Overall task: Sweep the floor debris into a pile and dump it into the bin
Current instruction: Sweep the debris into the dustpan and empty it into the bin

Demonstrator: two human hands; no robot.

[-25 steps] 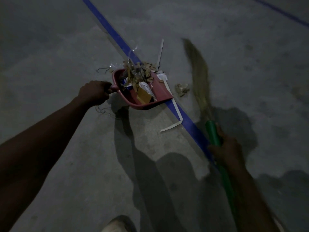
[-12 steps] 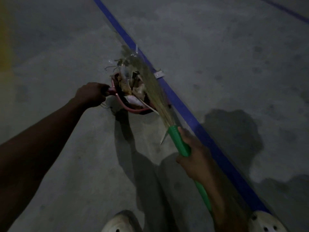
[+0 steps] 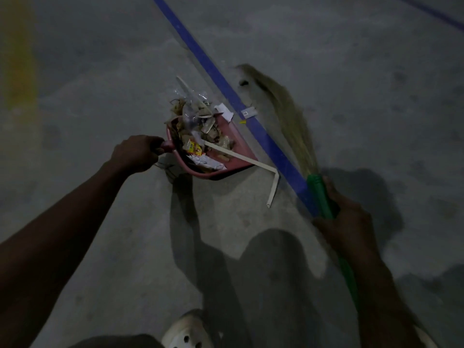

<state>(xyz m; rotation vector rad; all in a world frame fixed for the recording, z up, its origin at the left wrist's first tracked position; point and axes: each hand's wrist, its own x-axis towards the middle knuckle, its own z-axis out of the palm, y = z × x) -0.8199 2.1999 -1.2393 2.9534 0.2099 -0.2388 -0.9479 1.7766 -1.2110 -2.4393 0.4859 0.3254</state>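
Note:
A red dustpan [image 3: 237, 146] lies on the grey concrete floor, its mouth towards the blue line. It holds a heap of debris [image 3: 198, 121]: paper scraps, wrappers, clear plastic. A long white strip [image 3: 251, 160] hangs out over its lip onto the floor. My left hand [image 3: 136, 153] grips the dustpan's handle. My right hand [image 3: 344, 222] grips the green handle of a grass broom [image 3: 283, 106], whose blurred bristles reach over the floor right of the blue line. A small white scrap [image 3: 249, 113] lies on the line beside the pan.
A blue painted line [image 3: 216, 74] crosses the floor diagonally from top centre to my right hand. A second blue line [image 3: 431, 11] runs across the top right corner. My white shoe [image 3: 187, 330] shows at the bottom. No bin is in view.
The broom has swung back from over the dustpan to the right side of the blue line. The dustpan has tipped flatter onto the floor, and the white strip now trails out of it.

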